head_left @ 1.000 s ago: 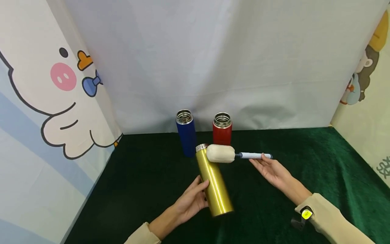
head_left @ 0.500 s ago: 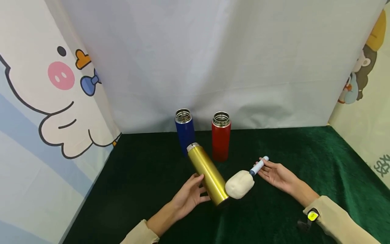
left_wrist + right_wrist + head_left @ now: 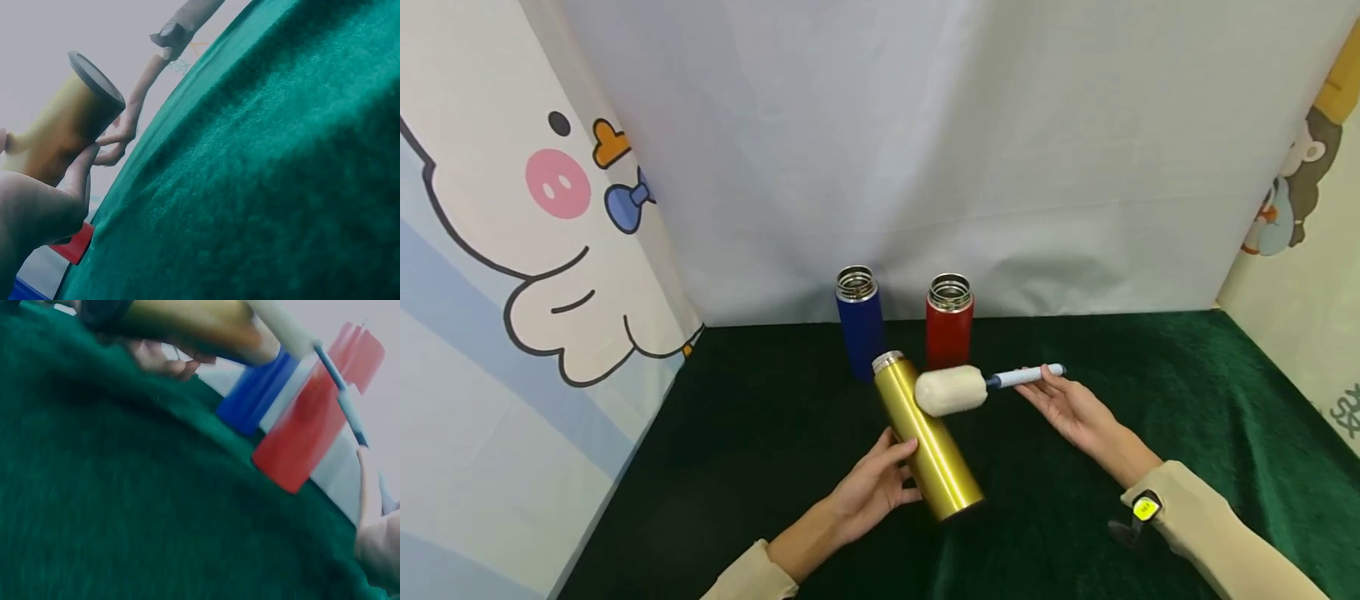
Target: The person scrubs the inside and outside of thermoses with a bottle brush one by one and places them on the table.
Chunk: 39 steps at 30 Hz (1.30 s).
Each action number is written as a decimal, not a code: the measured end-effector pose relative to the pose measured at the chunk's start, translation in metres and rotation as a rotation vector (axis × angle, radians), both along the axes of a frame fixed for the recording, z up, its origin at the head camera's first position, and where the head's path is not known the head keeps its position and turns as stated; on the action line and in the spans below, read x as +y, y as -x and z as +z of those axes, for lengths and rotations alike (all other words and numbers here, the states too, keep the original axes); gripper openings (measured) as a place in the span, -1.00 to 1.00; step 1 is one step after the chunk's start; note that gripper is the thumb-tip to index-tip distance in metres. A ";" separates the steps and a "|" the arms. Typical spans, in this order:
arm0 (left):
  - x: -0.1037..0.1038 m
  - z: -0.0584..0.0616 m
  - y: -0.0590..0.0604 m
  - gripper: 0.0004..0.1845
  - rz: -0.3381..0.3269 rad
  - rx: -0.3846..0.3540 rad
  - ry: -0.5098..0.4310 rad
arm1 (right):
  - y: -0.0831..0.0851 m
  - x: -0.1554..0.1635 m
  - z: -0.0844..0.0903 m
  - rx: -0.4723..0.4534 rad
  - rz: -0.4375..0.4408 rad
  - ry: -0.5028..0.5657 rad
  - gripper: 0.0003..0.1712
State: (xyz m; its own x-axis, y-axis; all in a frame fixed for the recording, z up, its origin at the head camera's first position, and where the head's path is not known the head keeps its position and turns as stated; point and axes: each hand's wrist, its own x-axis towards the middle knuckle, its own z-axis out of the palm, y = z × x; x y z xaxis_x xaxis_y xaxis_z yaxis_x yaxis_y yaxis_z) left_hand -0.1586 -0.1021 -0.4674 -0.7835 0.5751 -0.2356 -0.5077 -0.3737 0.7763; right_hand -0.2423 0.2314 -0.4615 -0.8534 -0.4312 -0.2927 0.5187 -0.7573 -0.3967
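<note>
One soft cream-headed brush (image 3: 951,391) now lies across the upper part of a tilted, shiny gold cylindrical bottle (image 3: 942,454), lower centre of the frame, suggesting strokes along its side. Half a second ago its head was by the base. The left hand (image 3: 872,492) grips the bottle; the right hand (image 3: 1070,412) pinches the pale blue handle (image 3: 1021,377).

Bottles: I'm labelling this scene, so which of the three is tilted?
The gold bottle: it slants in the left hand, while the blue bottle and the red bottle stand upright on the green cloth behind it.
</note>
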 end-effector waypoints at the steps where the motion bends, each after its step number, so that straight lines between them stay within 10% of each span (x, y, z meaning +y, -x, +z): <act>1: 0.000 0.000 -0.001 -0.42 -0.004 -0.004 0.001 | 0.001 -0.003 0.002 -0.008 -0.026 0.013 -0.62; 7: -0.003 0.001 -0.002 -0.43 -0.031 -0.013 0.004 | -0.002 -0.015 0.011 -0.062 -0.096 0.072 -0.27; 17: -0.006 0.007 0.006 -0.43 0.063 0.003 -0.054 | -0.017 -0.001 0.006 0.052 0.012 -0.081 -0.76; 27: -0.008 0.007 0.008 -0.43 0.121 -0.030 -0.081 | -0.020 0.018 -0.009 0.199 0.131 -0.204 -0.62; 39: -0.006 0.003 0.001 -0.57 0.011 0.023 -0.068 | 0.000 -0.009 0.010 -0.109 -0.047 0.053 -0.45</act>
State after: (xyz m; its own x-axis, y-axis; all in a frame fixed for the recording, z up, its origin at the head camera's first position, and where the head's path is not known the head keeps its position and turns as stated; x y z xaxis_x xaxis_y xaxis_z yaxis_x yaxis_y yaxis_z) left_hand -0.1593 -0.1080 -0.4643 -0.7944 0.5808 -0.1777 -0.4856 -0.4316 0.7602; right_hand -0.2419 0.2227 -0.4510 -0.8375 -0.4086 -0.3628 0.5199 -0.8003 -0.2988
